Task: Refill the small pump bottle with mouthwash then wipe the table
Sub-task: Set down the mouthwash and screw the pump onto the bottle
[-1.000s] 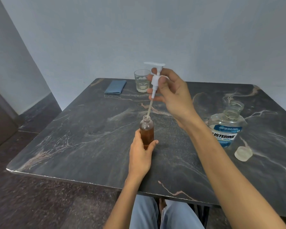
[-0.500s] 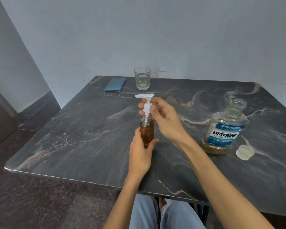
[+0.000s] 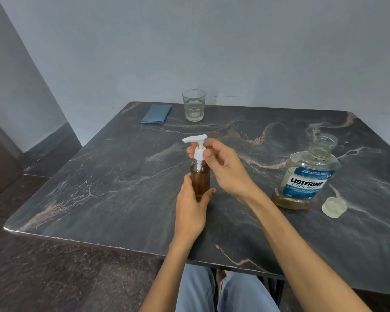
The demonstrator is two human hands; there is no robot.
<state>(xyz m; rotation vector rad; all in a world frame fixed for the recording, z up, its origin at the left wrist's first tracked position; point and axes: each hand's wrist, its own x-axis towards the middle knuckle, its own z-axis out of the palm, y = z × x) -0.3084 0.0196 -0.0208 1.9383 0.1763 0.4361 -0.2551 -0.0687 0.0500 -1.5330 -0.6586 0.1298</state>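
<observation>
Left hand grips the small clear amber-filled pump bottle upright; right hand pinches the white plastic pump collar. Recommend seating it squarely, then twisting tight.

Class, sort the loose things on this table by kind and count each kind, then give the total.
Bottles: 2, the small pump bottle and the mouthwash bottle
Glasses: 1, the glass
Cloths: 1, the blue cloth
Caps: 1, the loose cap
Total: 5

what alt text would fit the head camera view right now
A person's left hand grips a small pump bottle of amber liquid on a dark marble table while the right hand pinches its white pump collar. An uncapped mouthwash bottle stands to the right.
</observation>
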